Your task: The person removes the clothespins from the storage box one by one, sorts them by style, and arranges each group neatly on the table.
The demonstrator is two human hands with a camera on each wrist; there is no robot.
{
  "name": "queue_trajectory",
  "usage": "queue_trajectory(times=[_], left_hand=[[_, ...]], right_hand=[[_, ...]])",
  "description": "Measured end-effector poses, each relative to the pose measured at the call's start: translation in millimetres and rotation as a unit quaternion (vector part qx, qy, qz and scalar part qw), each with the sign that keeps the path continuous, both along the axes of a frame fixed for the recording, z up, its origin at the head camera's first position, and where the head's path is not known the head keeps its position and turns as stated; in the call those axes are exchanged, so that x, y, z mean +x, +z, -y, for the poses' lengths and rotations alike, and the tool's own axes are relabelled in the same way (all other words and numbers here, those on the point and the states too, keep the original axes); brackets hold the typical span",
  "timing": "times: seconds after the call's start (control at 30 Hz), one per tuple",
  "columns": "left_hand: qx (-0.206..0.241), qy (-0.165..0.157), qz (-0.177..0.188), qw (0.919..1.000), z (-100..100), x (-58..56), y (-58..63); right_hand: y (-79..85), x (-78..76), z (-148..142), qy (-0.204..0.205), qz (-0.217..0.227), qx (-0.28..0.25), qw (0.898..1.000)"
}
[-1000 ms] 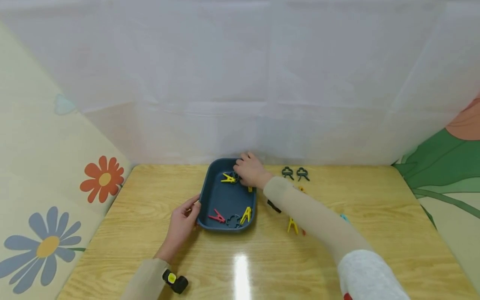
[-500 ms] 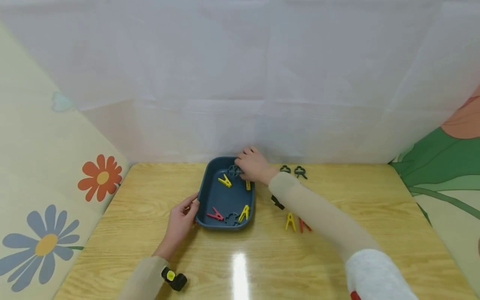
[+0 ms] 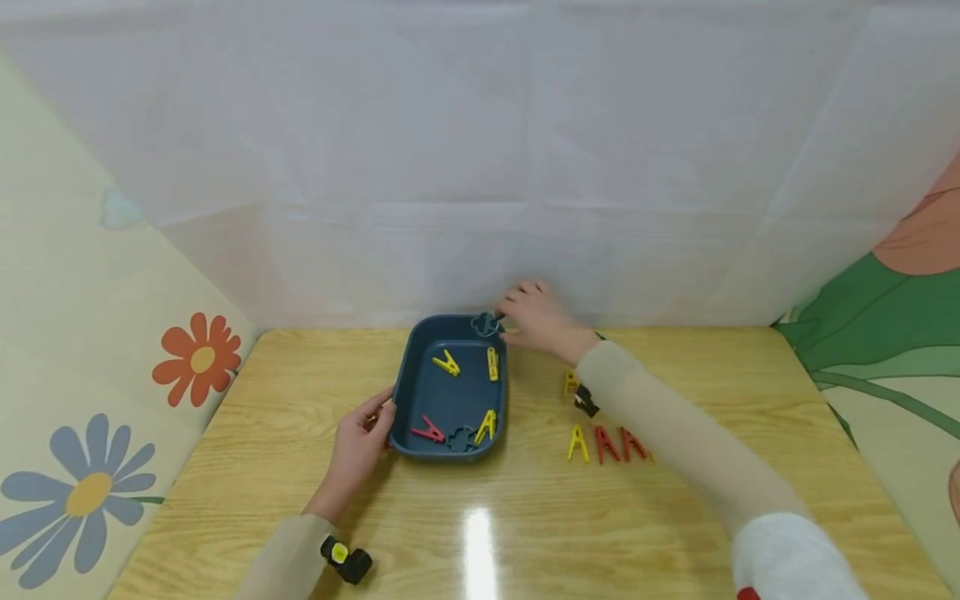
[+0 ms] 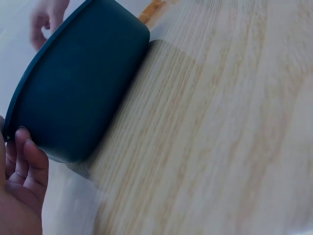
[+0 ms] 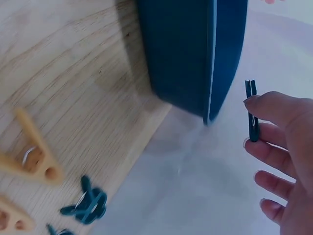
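Observation:
A dark blue plastic tub [image 3: 450, 400] stands on the table. My left hand [image 3: 362, 437] holds its near left side, fingertips [image 4: 34, 152] against the outer wall. My right hand [image 3: 543, 321] is over the far right corner, pinching a dark green flower-shaped plant clip [image 5: 252, 112] between thumb and fingers. In the head view that clip overlaps the tub's rim. Inside the tub lie several yellow clothespins, among them one in the middle [image 3: 446, 362], a red clothespin [image 3: 428, 429] and another dark green clip [image 3: 461, 439].
Right of the tub lie a yellow clothespin [image 3: 577, 442] and two red clothespins [image 3: 607, 444] in a row. Farther back is another yellow clothespin [image 3: 572, 383]. Dark green clips [image 5: 88, 203] lie near the table's far edge, mostly behind my right arm. A white sheet [image 3: 450, 167] hangs behind.
My right hand has moved right, from inside the tub's far right corner to its rim, carrying the green clip. The far yellow clothespin in the tub has turned. My left hand stays put.

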State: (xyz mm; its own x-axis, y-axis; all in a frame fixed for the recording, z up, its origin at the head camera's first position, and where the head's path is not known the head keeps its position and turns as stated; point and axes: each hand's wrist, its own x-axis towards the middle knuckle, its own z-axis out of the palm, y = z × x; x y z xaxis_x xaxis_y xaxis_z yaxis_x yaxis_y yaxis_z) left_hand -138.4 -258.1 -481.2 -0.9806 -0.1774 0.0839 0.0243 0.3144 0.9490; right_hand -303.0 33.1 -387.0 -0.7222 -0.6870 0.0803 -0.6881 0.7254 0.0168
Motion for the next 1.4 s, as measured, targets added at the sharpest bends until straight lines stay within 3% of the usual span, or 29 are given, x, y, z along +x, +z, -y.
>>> queue_trajectory(times=[0.47,0.83,1.17,1.4], left_hand=[[-0.011,0.004,0.004,0.9999,1.4,0.8,2.6],[-0.017,0.007,0.006,0.9998,5.9,-1.1,2.1],[-0.006,0.016,0.027,0.9995,9.2,-4.9,-0.5],[-0.015,0.014,0.009,0.9998,9.6,-2.8,-0.5]], right_hand=[[-3.7,6.2,-71.8,-0.059,0.032,-0.08,0.994],[-18.7,5.1,-122.0,-0.115,0.039,-0.12,0.985],[-39.4,9.6,-153.6,-0.179,0.063,-0.177,0.966],[-54.2,11.1,-160.7,-0.212,0.091,-0.216,0.949]])
